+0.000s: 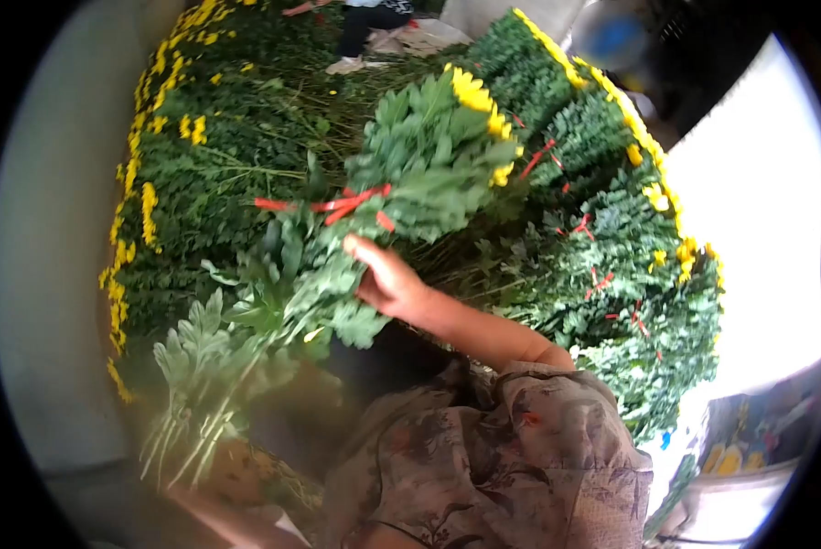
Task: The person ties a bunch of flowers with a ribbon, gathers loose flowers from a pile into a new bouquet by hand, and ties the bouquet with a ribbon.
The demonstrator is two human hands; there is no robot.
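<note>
head view | right hand [387, 282] closed round bunch [429, 156] | left hand [195, 506] blurred, grip unclear | apparently positioning; next needs steady support

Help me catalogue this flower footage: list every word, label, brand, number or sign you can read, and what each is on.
No readable text anywhere in view.
Red strip tie on the leafy green bunch with yellow flowers: no lettering visible.
Brown floral-patterned fabric top: no lettering visible.
Round blue shape, top right: too blurred to read.
Small yellow shapes, lower right background: too small and blurred.
</note>
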